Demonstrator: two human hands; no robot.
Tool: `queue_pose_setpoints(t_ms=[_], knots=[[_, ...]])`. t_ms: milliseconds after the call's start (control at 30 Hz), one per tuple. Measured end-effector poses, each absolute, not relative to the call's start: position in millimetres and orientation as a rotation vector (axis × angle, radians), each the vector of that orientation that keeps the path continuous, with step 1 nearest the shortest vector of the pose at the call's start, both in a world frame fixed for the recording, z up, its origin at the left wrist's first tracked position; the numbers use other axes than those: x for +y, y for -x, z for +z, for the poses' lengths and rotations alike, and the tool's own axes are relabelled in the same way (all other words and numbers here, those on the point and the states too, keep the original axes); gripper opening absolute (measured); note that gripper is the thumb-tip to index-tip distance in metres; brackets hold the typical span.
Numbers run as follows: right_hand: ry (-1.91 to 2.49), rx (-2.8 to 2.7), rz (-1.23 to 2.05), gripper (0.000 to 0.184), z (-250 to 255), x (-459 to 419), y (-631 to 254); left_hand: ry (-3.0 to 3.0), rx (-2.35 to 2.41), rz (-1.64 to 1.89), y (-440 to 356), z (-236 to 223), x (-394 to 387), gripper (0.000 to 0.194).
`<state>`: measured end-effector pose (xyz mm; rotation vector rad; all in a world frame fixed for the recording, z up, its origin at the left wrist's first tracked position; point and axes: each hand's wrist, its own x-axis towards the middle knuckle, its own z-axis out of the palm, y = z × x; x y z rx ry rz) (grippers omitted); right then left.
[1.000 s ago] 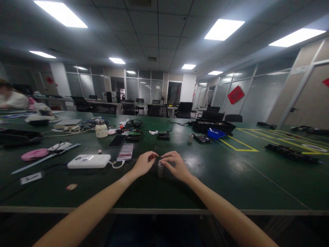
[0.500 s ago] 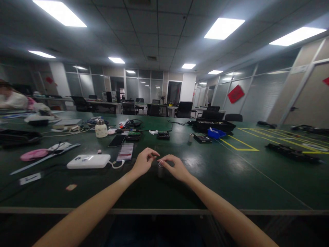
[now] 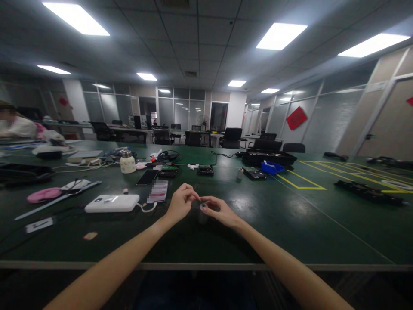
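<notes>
A small greyish cylinder stands upright on the green table, right in front of me. My right hand reaches in from the right, with its thumb and forefinger curled about the cylinder's round top. On the other side, my left hand has its fingertips drawn together in a pinch just above and left of that top. Whatever may be between those left fingertips is too small to make out. The two hands' forefinger tips nearly meet.
Left of my hands lie a white power bank, a phone and a pink roll. Farther back are a cream bottle, hard drives, another small cylinder and a blue bin. A person sits far left.
My left fingertips have closed into a pinch and come closer to the right hand. The right thumb and forefinger have shifted slightly at the cylinder's top, whose rim now shows more.
</notes>
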<state>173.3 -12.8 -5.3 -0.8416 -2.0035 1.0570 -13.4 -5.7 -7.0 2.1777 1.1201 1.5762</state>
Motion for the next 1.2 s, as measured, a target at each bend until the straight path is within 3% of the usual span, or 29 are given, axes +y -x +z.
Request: queue_pose_setpoints(t_ms=[100,200,333,700,967,1100,1200], knots=[[0.844,-2.045,1.03,0.054,-7.3,-13.5,-174.2,-2.136,1.076,1.572,13.6,-4.9,-4.7,0.015],[0.855,-2.05,1.025,0.047,-9.5,-12.7,-174.6,-2.171,1.052,1.499,14.9,-2.7,-5.0,0.021],[0.828,-2.052,1.05,0.041,-11.1,-11.7,-174.1,-2.309,1.101,1.372,15.8,-3.4,-7.4,0.011],[0.812,-2.045,1.066,0.036,-10.3,-13.1,-173.9,-2.31,1.125,1.183,17.9,-5.8,-5.6,0.008],[0.829,-2.049,1.06,0.037,-8.6,-14.6,-174.2,-2.334,1.123,1.294,15.1,-2.8,-5.9,0.012],[0.834,-2.05,1.057,0.039,-7.9,-15.8,-173.7,-2.21,1.322,1.455,23.3,-7.4,9.4,0.021],[0.855,-2.062,1.035,0.038,-6.3,-17.3,-173.6,-2.217,1.57,1.301,37.2,-21.4,24.2,0.019]])
